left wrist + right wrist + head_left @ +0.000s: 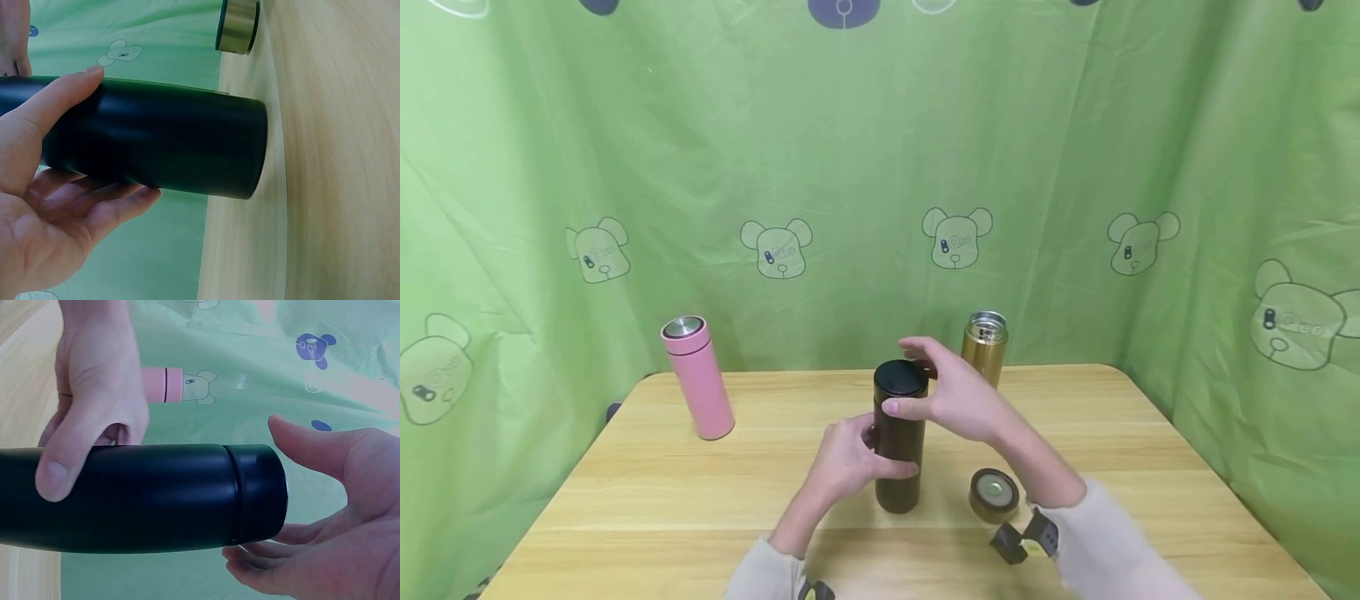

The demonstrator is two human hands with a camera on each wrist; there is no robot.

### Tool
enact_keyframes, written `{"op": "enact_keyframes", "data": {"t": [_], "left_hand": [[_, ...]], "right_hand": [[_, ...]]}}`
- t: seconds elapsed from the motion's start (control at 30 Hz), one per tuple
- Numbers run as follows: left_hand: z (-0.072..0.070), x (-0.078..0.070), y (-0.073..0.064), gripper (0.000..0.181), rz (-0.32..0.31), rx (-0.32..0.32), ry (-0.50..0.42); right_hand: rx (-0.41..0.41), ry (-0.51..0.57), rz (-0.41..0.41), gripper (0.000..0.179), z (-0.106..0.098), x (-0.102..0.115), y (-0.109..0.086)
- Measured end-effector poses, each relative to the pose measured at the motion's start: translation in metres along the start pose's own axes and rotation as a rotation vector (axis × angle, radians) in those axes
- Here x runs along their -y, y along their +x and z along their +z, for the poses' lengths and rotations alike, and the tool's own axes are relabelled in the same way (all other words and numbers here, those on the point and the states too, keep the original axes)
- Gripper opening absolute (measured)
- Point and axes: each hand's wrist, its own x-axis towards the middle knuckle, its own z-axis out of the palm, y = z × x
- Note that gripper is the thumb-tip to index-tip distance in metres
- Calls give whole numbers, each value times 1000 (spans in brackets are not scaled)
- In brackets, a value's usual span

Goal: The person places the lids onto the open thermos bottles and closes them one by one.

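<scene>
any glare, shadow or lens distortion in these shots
Head view: the pink bottle seems to lean, probably wide-angle distortion, and soft shadows fall on the table; left wrist view: dim, with the black bottle sinking to near black; right wrist view: a soft sheen runs along that bottle, and the green curtain looks washed out toward the upper right.

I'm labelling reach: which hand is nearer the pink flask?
Left. The left hand grips the black flask, right of the pink flask; the right hand is farther right, at the black flask's lid.
</scene>
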Motion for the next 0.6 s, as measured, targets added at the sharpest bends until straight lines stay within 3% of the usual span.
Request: {"op": "enact_keyframes", "data": {"t": [0.37,0.6], "left_hand": [[1,0,0,55,-6,11,-22],[1,0,0,55,-12,1,-10]], "right_hand": [[141,77,-60,74,-10,-5,5],[151,34,-52,64,-11,-5,6]]}}
